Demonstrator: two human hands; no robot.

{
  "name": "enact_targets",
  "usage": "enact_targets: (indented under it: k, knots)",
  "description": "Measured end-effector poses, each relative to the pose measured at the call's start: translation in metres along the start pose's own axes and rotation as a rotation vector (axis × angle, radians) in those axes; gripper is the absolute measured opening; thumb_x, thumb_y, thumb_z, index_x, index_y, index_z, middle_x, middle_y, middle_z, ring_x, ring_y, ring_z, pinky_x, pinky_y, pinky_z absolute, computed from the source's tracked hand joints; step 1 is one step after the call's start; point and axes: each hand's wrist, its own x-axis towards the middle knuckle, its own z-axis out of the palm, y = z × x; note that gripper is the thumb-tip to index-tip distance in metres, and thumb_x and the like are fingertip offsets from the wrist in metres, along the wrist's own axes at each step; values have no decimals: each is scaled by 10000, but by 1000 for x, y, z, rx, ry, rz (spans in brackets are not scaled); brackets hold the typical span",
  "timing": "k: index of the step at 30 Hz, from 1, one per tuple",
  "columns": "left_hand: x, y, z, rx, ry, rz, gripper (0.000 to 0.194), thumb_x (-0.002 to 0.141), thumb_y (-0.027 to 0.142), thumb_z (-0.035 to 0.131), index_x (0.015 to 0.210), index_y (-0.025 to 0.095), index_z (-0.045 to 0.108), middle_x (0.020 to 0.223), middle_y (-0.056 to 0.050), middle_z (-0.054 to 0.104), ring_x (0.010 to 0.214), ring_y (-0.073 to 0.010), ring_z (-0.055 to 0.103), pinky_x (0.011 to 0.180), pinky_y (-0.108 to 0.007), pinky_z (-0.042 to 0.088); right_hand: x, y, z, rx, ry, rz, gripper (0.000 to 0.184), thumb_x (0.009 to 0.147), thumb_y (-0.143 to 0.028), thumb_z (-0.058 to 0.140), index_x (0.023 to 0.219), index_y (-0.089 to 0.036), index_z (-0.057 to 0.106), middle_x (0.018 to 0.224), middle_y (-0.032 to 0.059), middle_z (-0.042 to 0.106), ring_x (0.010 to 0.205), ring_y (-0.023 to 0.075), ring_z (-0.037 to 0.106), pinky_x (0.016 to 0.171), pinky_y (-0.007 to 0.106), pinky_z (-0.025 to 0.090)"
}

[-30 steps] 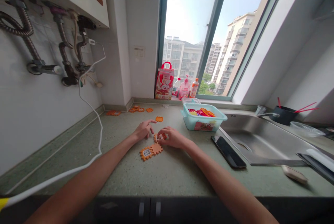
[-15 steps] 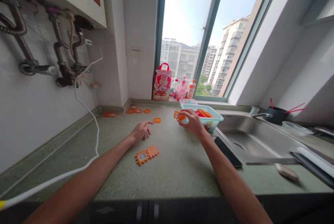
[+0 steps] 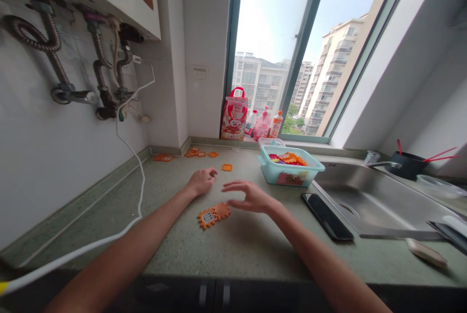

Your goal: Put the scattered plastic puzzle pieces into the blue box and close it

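My left hand [image 3: 203, 181] rests on the counter with fingers loosely bent and tips slightly apart; nothing shows in it. A single orange puzzle tile [image 3: 226, 168] lies just beyond its fingertips. My right hand [image 3: 248, 196] hovers with thumb and fingers spread, holding nothing visible. Beside its thumb lie two joined orange puzzle tiles [image 3: 214, 215], one bearing a dark-and-white printed pattern. A light-blue plastic box [image 3: 292, 175] stands behind my right hand, with orange tiles [image 3: 293, 158] and red and purple pieces inside.
More orange tiles [image 3: 196, 152] lie along the back of the counter. A black phone [image 3: 326, 216] lies between the box and the steel sink [image 3: 379, 201]. A white cable [image 3: 143, 181] crosses the left side. Bottles [image 3: 261, 125] and a red-handled bag [image 3: 234, 117] stand on the sill.
My right hand has come away from the box, down and left toward the joined tiles, and the tile it held is gone from it. My left hand's pointing finger has drawn back and bent.
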Motion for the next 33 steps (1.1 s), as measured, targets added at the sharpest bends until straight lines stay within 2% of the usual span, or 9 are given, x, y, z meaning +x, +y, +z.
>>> enact_targets:
  k: [2, 4, 11, 17, 22, 24, 27, 30, 33]
  knots:
    - [0, -2, 0, 6, 7, -21, 328, 884, 206, 558, 1157, 222, 739, 1076, -46, 792, 915, -215, 722, 844, -298, 510, 6, -7, 23, 89, -167, -53, 397, 931, -423, 783, 1316, -334, 745, 1395, 48, 702, 1287, 256, 661, 1108, 369, 514]
    - [0, -2, 0, 5, 10, -26, 327, 895, 211, 556, 1168, 226, 735, 1086, -40, 793, 888, -212, 721, 832, -303, 513, 8, -1, 33, 98, -185, -51, 329, 940, -383, 776, 1264, -325, 775, 1338, 48, 734, 1247, 247, 683, 1098, 358, 514]
    - [6, -4, 4, -11, 5, -64, 355, 893, 244, 563, 1207, 229, 729, 1111, -34, 795, 906, -212, 723, 855, -311, 521, -6, 44, 13, -86, 71, 147, 291, 883, -342, 824, 1159, -256, 790, 1107, 78, 797, 1022, 258, 733, 949, 379, 572]
    - [9, -9, 2, -131, 5, -97, 341, 904, 297, 594, 1207, 225, 732, 1099, -43, 794, 964, -219, 719, 858, -303, 519, 2, 27, 8, -105, 288, 46, 314, 945, -347, 764, 1245, -262, 726, 1209, 98, 755, 1113, 266, 694, 1009, 428, 549]
    - [9, -7, 5, -147, 14, -90, 321, 917, 289, 597, 1199, 222, 735, 1115, -54, 789, 961, -214, 723, 879, -307, 534, 9, 20, 17, -64, 438, 88, 274, 1008, -394, 685, 1247, -260, 703, 1174, 103, 754, 1092, 263, 694, 994, 429, 557]
    - [12, -7, 5, -206, 10, -116, 329, 930, 277, 581, 1219, 209, 723, 1156, -62, 776, 866, -188, 727, 820, -292, 552, 12, 21, 25, -80, 393, 103, 252, 1003, -397, 698, 1212, -256, 713, 1170, 102, 755, 1099, 264, 689, 991, 425, 554]
    - [18, -19, -8, -186, 45, -232, 326, 951, 286, 595, 1248, 214, 707, 1219, -56, 753, 791, -145, 715, 779, -266, 563, 16, 24, 36, -118, 149, 90, 211, 962, -377, 760, 1136, -259, 749, 1146, 82, 767, 1089, 263, 692, 990, 411, 546]
    - [16, -48, -38, -39, 164, -373, 322, 956, 271, 625, 1255, 174, 698, 1293, -100, 717, 1113, -209, 683, 994, -314, 524, 13, 30, 39, -143, 12, 135, 182, 913, -306, 797, 1089, -263, 780, 1064, 56, 783, 1022, 253, 708, 952, 383, 553]
    - [6, -83, -68, 82, 298, -487, 480, 922, 242, 655, 1382, 115, 604, 1493, -219, 556, 1446, -384, 436, 1175, -520, 380, 5, 42, 36, -135, 67, 179, 174, 862, -249, 807, 1035, -262, 796, 1011, 45, 785, 962, 234, 715, 920, 354, 558]
